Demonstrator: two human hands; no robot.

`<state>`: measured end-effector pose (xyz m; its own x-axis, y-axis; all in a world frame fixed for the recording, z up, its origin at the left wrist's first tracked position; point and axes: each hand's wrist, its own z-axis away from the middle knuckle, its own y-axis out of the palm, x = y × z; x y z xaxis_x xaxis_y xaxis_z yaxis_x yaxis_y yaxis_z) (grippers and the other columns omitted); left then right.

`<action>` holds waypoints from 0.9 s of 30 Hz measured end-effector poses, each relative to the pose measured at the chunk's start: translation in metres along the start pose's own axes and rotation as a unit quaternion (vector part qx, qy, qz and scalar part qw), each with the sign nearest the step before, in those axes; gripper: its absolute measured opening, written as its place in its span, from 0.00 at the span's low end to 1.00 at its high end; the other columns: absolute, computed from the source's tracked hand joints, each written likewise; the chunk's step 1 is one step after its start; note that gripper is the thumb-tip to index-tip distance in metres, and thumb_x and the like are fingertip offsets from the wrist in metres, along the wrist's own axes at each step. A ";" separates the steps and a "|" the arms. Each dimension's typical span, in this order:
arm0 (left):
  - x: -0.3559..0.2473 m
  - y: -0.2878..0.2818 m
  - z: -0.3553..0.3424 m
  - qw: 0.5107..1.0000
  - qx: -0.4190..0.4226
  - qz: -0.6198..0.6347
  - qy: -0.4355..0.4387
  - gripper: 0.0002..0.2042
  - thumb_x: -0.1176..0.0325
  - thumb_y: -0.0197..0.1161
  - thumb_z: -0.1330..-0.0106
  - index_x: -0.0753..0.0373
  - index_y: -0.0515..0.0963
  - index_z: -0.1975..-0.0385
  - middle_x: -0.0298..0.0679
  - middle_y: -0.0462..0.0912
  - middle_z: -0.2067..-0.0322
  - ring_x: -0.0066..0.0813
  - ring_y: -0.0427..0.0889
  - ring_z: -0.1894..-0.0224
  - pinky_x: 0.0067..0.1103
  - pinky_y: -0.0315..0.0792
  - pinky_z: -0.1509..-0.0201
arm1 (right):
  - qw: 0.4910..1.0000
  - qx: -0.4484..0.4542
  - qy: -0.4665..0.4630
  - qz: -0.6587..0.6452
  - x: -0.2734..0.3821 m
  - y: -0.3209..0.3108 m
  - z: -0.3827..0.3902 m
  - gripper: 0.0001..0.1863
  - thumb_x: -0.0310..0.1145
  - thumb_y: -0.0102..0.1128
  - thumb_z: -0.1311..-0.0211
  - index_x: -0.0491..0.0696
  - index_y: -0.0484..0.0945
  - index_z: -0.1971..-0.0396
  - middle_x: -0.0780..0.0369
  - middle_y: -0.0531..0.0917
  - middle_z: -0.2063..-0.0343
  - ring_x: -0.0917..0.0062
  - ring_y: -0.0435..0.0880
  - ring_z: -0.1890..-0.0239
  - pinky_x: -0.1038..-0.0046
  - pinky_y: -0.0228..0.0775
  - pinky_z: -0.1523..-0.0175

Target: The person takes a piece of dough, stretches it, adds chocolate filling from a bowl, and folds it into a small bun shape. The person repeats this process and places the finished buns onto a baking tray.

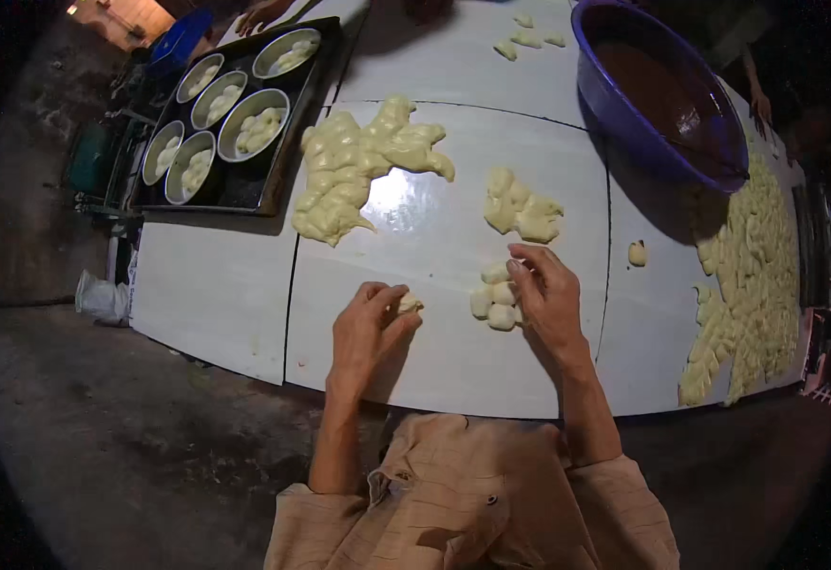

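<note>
Between the thumb and fingers of my left hand (368, 328) is a small piece of pale dough (410, 303), close to the table surface. To its right, my right hand (548, 290) touches the edge of a cluster of smooth dough balls (500, 316) and partly hides them; its fingers curve over the upper balls. Just beyond that cluster lies a lumpy patch of dough pieces (520, 206). A larger sheet of joined dough lumps (358, 161) spreads over the table farther left.
A black tray (268, 195) of round metal pans (254, 125) holding dough balls stands at the far left. A purple basin (591, 81) with brown contents sits at the far right. Many dough pieces (748, 285) cover the table's right end. Other people's hands (263, 13) show at the far edge.
</note>
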<state>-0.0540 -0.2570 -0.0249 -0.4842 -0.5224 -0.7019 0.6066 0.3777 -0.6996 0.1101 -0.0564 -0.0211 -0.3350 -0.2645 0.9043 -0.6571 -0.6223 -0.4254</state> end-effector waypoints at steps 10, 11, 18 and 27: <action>-0.013 0.010 -0.007 0.894 0.033 0.420 -0.150 0.14 0.73 0.66 0.34 0.69 0.79 0.50 0.36 0.83 0.70 0.16 0.80 0.69 0.14 0.73 0.69 | 0.962 0.226 0.064 -0.139 0.016 0.062 0.027 0.23 0.37 0.60 0.33 0.44 0.74 0.41 0.52 0.84 0.55 0.66 0.85 0.59 0.69 0.76 0.51; -0.015 0.008 -0.004 0.903 0.024 0.402 -0.150 0.14 0.72 0.66 0.34 0.68 0.79 0.51 0.37 0.83 0.71 0.19 0.80 0.70 0.16 0.74 0.68 | 0.961 0.235 0.057 -0.137 0.012 0.064 0.028 0.23 0.38 0.60 0.33 0.44 0.74 0.42 0.52 0.85 0.58 0.65 0.85 0.60 0.68 0.76 0.51; 0.010 0.023 0.017 0.986 -0.100 -0.095 0.090 0.12 0.66 0.64 0.33 0.60 0.84 0.53 0.48 0.78 0.47 0.43 0.81 0.57 0.29 0.77 0.55 | 0.996 0.010 0.068 -0.052 -0.010 -0.004 0.000 0.16 0.40 0.61 0.34 0.46 0.81 0.53 0.55 0.87 0.65 0.66 0.88 0.62 0.67 0.79 0.57; -0.001 0.004 0.007 0.983 0.024 -0.141 0.112 0.47 0.48 0.72 0.45 0.72 0.58 0.32 0.62 0.62 0.34 0.59 0.68 0.40 0.42 0.66 0.39 | 0.970 -0.122 0.029 0.207 -0.067 -0.058 -0.053 0.19 0.40 0.62 0.36 0.44 0.80 0.52 0.56 0.82 0.55 0.62 0.82 0.54 0.63 0.73 0.48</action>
<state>-0.0471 -0.2601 -0.0261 -0.7607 -0.4176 -0.4970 0.4551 0.2028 -0.8670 0.1349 0.0365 -0.0583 -0.6378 -0.4076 0.6534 -0.5957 -0.2767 -0.7541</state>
